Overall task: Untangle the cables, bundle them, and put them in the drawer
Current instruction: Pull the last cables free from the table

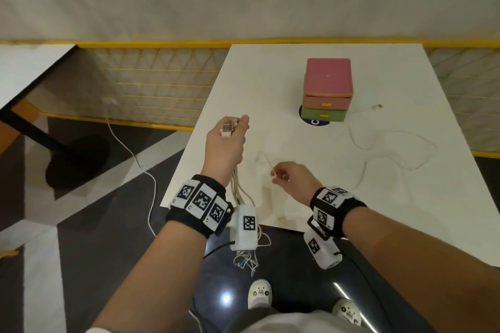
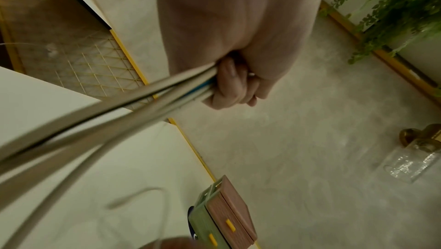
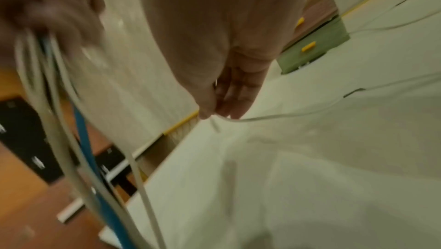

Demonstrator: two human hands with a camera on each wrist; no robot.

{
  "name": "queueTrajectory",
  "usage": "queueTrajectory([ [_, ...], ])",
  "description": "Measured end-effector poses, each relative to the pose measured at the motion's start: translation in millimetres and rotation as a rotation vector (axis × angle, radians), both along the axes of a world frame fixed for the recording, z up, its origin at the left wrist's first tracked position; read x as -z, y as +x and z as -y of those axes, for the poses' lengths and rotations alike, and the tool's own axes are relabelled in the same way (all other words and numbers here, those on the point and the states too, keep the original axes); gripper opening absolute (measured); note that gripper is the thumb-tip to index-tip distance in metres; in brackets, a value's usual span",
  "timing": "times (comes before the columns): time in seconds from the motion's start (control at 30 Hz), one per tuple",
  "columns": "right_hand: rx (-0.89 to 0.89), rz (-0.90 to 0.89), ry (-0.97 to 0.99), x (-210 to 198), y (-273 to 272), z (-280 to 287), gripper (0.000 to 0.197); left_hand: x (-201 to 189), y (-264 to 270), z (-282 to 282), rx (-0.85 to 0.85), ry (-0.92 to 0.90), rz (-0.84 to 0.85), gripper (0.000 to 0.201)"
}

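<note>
White cord makes up most of what the left hand (image 1: 226, 140) has gathered: its grip is closed round a bunch of cables (image 2: 133, 100) (1 of them blue), a USB plug (image 1: 226, 130) poking out above the fist and the loose ends hanging off the table (image 1: 338, 205) edge. The right hand (image 1: 290, 178) pinches the near end of a thin white cable (image 1: 389, 159), which snakes across the table toward the small stack of drawers (image 1: 326, 105); both drawers look closed. This seems to be the untangling step, with 1 cable being drawn clear. Next, the thin cable likely needs pulling in and coiling, gently, so its far plug doesn't snag.
</note>
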State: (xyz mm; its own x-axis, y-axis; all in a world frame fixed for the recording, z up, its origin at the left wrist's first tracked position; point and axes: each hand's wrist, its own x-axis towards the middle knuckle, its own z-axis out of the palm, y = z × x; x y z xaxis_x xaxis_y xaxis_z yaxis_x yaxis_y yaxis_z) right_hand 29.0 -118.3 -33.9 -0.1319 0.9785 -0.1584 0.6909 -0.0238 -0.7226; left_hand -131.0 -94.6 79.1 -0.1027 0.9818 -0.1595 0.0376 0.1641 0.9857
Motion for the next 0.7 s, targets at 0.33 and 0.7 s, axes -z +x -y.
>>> queueTrajectory([
  [0.33,0.016,-0.285,0.291,-73.0,23.7,31.3,0.022,-6.9,37.2,-2.4,0.180,-0.066,0.116,0.028],
  [0.7,-0.089,-0.201,0.295,-67.9,41.6,51.7,0.003,-27.3,73.6,-15.2,0.193,0.080,0.192,0.022],
])
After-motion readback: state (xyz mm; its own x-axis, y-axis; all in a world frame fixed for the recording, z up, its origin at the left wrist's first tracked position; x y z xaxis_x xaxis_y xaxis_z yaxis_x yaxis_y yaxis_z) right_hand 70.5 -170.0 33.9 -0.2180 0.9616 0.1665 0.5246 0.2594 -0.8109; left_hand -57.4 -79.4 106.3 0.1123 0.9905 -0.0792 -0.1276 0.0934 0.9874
